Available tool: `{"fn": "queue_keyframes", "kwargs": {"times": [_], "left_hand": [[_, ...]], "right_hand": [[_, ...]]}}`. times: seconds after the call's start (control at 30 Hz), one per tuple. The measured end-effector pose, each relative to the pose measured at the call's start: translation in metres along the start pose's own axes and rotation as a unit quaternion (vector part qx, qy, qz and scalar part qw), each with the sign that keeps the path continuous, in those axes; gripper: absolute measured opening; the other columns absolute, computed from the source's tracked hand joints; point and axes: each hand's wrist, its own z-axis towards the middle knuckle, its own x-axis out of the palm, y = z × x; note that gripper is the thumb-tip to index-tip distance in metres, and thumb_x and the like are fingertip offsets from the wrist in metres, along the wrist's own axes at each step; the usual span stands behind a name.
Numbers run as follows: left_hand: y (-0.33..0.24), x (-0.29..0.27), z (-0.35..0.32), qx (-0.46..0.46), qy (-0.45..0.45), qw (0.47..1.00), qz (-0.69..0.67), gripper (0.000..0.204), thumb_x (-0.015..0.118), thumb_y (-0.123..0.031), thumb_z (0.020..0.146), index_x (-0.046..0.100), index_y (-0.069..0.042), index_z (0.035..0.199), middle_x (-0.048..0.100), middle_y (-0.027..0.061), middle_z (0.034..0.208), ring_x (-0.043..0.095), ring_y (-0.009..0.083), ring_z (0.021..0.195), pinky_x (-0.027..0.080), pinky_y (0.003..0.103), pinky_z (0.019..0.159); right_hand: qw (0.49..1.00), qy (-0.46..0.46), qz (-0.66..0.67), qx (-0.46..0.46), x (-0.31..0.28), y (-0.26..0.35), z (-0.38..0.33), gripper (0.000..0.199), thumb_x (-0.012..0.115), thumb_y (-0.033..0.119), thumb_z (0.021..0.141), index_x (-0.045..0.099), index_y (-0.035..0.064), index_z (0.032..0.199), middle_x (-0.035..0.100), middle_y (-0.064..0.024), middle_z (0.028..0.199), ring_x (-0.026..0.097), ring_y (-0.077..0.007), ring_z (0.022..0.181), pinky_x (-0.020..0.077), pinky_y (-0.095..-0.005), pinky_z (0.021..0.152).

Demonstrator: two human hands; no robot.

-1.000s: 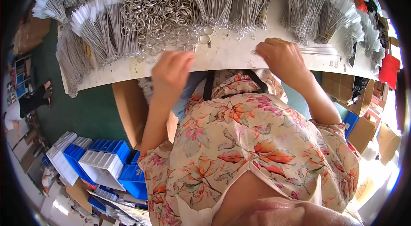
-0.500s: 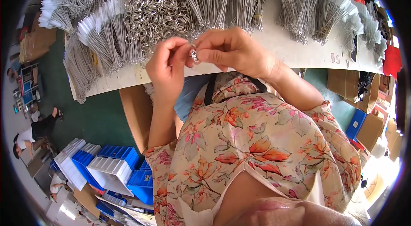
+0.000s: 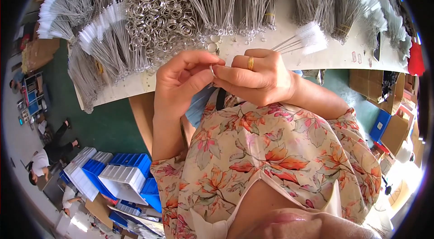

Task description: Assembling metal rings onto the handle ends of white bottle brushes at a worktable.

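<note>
My left hand [image 3: 183, 80] pinches a silver metal ring [image 3: 212, 70] between thumb and fingertips, above the table's near edge. My right hand [image 3: 260, 76] is closed, its fingertips meeting the left ones at the ring. A few thin wire brushes [image 3: 313, 37] with white bristle heads extend from behind my right hand toward the right. Their wire stems run into the closed right hand, and their ends are hidden by its fingers. A large pile of loose metal rings [image 3: 158, 13] lies just beyond my left hand.
Bundles of white-bristled wire brushes [image 3: 221, 4] line the far side of the white table [image 3: 334, 54]. Blue and white plastic bins [image 3: 120, 178] stand at lower left. Cardboard boxes [image 3: 368, 87] sit at right. Other people [image 3: 40, 162] are farther off at left.
Both hands have come slightly nearer and turned, with the right knuckles now upward. The brushes have come into view beyond the right hand. The ring between the fingertips now shows edge-on.
</note>
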Motion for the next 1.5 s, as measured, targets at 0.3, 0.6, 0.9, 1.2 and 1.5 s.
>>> {"fn": "queue_keyframes", "kwargs": {"times": [0.3, 0.6, 0.9, 1.2, 1.5], "left_hand": [[-0.010, 0.016, -0.004, 0.364, -0.101, 0.808, 0.452, 0.035, 0.058, 0.007, 0.075, 0.051, 0.012, 0.109, 0.061, 0.0231, 0.094, 0.066, 0.0282, 0.078, 0.055, 0.030, 0.067], [-0.006, 0.011, 0.005, 0.391, -0.123, 0.782, 0.469, 0.036, 0.057, 0.008, 0.075, 0.051, 0.013, 0.110, 0.061, 0.0238, 0.094, 0.065, 0.0275, 0.080, 0.055, 0.030, 0.069], [-0.028, -0.011, -0.002, 0.239, -0.062, 0.905, 0.345, 0.032, 0.056, 0.010, 0.075, 0.055, 0.010, 0.106, 0.061, 0.0194, 0.098, 0.064, 0.0220, 0.083, 0.054, 0.028, 0.072], [-0.053, -0.118, 0.005, 0.020, -0.258, 0.834, 0.488, 0.014, 0.057, -0.011, 0.085, 0.063, -0.006, 0.097, 0.065, 0.0036, 0.080, 0.062, 0.0107, 0.070, 0.048, 0.022, 0.061], [-0.065, -0.203, 0.015, -0.052, -0.356, 0.558, 0.748, 0.025, 0.060, -0.034, 0.080, 0.063, -0.008, 0.081, 0.065, 0.0081, 0.077, 0.062, 0.0292, 0.073, 0.047, 0.038, 0.065]], "right_hand": [[0.815, -0.036, 0.437, 0.379, -0.024, 0.001, 0.028, 0.016, 0.065, 0.015, 0.079, 0.066, -0.0001, 0.084, 0.056, -0.0023, 0.078, 0.051, -0.0095, 0.056, 0.0416, -0.0219, 0.046], [0.594, 0.014, 0.584, 0.553, -0.020, 0.005, 0.050, 0.019, 0.065, 0.021, 0.083, 0.064, 0.0020, 0.087, 0.056, 0.0007, 0.065, 0.047, -0.0036, 0.051, 0.0368, -0.0172, 0.046], [0.720, 0.059, 0.476, 0.500, -0.003, 0.003, 0.043, 0.007, 0.065, 0.007, 0.078, 0.064, 0.0015, 0.083, 0.059, -0.0023, 0.067, 0.053, -0.0076, 0.055, 0.0427, -0.0211, 0.049], [0.981, 0.127, -0.005, 0.149, 0.040, -0.009, -0.063, 0.015, 0.067, 0.005, 0.068, 0.064, 0.0082, 0.082, 0.055, -0.0042, 0.073, 0.055, -0.0189, 0.070, 0.0455, -0.0296, 0.059], [0.947, 0.001, 0.055, 0.318, 0.011, -0.063, -0.001, 0.014, 0.065, 0.005, 0.077, 0.065, 0.0023, 0.091, 0.064, -0.0103, 0.080, 0.060, -0.0169, 0.063, 0.0494, -0.0279, 0.057]]}}
